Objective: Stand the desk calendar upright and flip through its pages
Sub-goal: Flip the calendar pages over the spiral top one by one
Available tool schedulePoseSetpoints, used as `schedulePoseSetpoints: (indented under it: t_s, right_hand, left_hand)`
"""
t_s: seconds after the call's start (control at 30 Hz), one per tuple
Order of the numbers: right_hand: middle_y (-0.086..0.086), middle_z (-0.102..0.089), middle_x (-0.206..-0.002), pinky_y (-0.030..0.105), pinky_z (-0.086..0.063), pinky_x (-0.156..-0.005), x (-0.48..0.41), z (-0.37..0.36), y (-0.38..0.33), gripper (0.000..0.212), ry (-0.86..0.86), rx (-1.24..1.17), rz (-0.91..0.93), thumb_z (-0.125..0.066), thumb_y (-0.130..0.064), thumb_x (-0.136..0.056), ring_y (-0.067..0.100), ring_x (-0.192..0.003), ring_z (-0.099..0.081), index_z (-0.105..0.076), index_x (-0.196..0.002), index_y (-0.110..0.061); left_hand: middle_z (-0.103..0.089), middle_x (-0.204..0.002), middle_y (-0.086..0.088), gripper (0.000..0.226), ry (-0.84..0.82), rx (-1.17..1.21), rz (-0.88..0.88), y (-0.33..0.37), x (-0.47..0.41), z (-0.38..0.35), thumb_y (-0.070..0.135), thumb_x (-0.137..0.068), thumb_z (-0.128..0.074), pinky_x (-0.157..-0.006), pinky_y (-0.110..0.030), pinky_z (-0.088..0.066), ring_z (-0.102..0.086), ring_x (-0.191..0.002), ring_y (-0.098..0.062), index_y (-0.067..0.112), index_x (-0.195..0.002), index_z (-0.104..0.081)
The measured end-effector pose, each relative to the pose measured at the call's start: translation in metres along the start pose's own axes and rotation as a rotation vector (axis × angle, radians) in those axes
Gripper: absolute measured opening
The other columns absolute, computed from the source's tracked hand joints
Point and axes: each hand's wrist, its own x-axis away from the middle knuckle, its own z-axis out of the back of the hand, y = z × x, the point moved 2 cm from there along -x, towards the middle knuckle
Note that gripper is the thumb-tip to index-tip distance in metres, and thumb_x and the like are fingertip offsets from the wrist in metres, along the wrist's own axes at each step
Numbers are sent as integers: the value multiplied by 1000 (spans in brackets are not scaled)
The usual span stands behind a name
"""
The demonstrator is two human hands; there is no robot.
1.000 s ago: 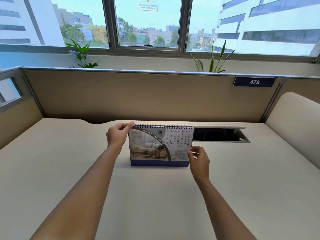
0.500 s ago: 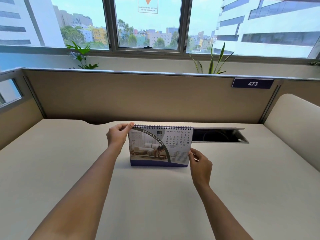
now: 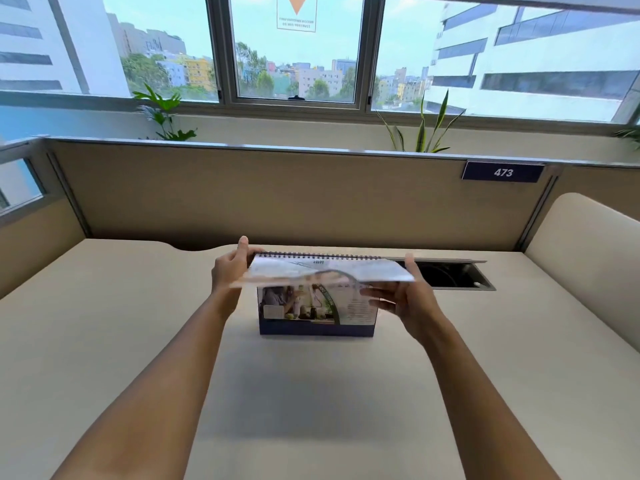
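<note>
The spiral-bound desk calendar point(image 3: 313, 313) stands upright on the cream desk point(image 3: 138, 323), its dark blue base toward me. Its front page point(image 3: 325, 271) is lifted to about horizontal, blurred, hinged at the wire spiral along the top. My right hand point(image 3: 405, 299) holds that page at its right edge, thumb above and fingers below. My left hand point(image 3: 230, 268) grips the calendar's top left corner by the spiral. Beneath the raised page shows another page with a photo and a curved green band.
A tan partition point(image 3: 277, 192) closes the back of the desk, with a blue plate point(image 3: 503, 172) reading 473. An open cable tray point(image 3: 453, 275) lies just behind my right hand. A rounded cream divider point(image 3: 588, 258) stands at the right. Potted plants stand behind the partition by the window.
My right hand has lifted the JAN page from flat against the calendar up to horizontal, uncovering the page beneath. My left hand stays at the top left corner.
</note>
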Motion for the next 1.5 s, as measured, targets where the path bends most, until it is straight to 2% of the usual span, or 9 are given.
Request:
schedulePoseSetpoints:
  t_s: [0.1, 0.2, 0.3, 0.4, 0.53, 0.73, 1.23, 1.37, 1.5]
  right_hand:
    - [1, -73, -110, 34, -52, -87, -7, -15, -14, 49, -29, 30, 241, -21, -42, -100, 19, -105, -66, -65, -110, -22]
    - [0, -62, -124, 38, -52, -93, -12, -27, -17, 28, 84, 539, 513, -40, -31, -98, 15, -114, -58, -56, -121, -26]
    - [0, -57, -133, 39, -41, -106, -22, -29, -14, 33, 155, 1112, 689, -50, -26, -94, 16, -124, -50, -50, -127, -22]
    - [0, -57, -134, 39, -34, -109, -32, -24, -10, 31, 167, 1311, 712, -52, -24, -93, 18, -127, -48, -54, -124, -20]
    - [4, -65, -119, 35, -41, -97, -38, -17, -6, 28, 208, 1347, 735, -51, -20, -93, 22, -114, -56, -59, -119, -14]
    - [6, -61, -113, 29, -45, -87, -45, -12, -2, 28, 202, 1283, 681, -50, -23, -95, 20, -109, -53, -57, -118, -10]
    - [9, -58, -110, 36, -46, -84, -54, -8, -3, 25, 138, 1299, 540, -45, -28, -97, 23, -104, -50, -51, -110, -8]
    - [7, -56, -114, 32, -49, -79, -52, -8, 4, 28, 180, 1252, 556, -45, -30, -97, 21, -103, -52, -52, -114, -9]
    - [7, -50, -123, 27, -48, -86, -44, -9, 15, 35, 312, 1026, 579, -50, -28, -95, 18, -109, -50, -50, -124, -9]
  left_hand:
    - [-70, -96, -9, 43, 22, 60, 6, -1, 1, -1, 39, -98, -38, -91, -39, -49, -64, -103, -32, 16, -83, -71]
    - [-70, -96, -5, 35, 29, 42, -23, -3, 2, -2, 38, -98, -42, -89, -35, -51, -65, -102, -27, 18, -93, -70]
    - [-70, -99, -4, 33, -1, 29, -61, -4, 0, -2, 34, -96, -48, -83, -30, -51, -66, -102, -25, 12, -105, -70]
    - [-71, -103, -5, 31, 4, -6, -86, -5, 0, -3, 34, -95, -52, -84, -33, -52, -65, -102, -24, 11, -106, -69]
    - [-70, -105, -10, 26, 39, -28, -111, -5, -1, -2, 30, -91, -59, -88, -39, -54, -65, -102, -26, 10, -106, -65]
    - [-71, -107, -8, 29, 13, -71, -192, -6, 2, -4, 29, -93, -57, -78, -26, -53, -63, -100, -20, 11, -112, -68]
    - [-72, -98, -14, 40, 81, -202, -211, -8, 2, -8, 38, -93, -53, -50, -11, -40, -59, -84, -18, 2, -98, -70]
    - [-71, -99, -13, 45, 105, -232, -183, -8, 0, -3, 44, -90, -57, -56, -16, -38, -58, -87, -19, 2, -95, -71]
    - [-73, -97, -11, 43, 93, -232, -188, -7, 2, -2, 44, -89, -58, -56, -16, -39, -60, -86, -18, 4, -95, -72]
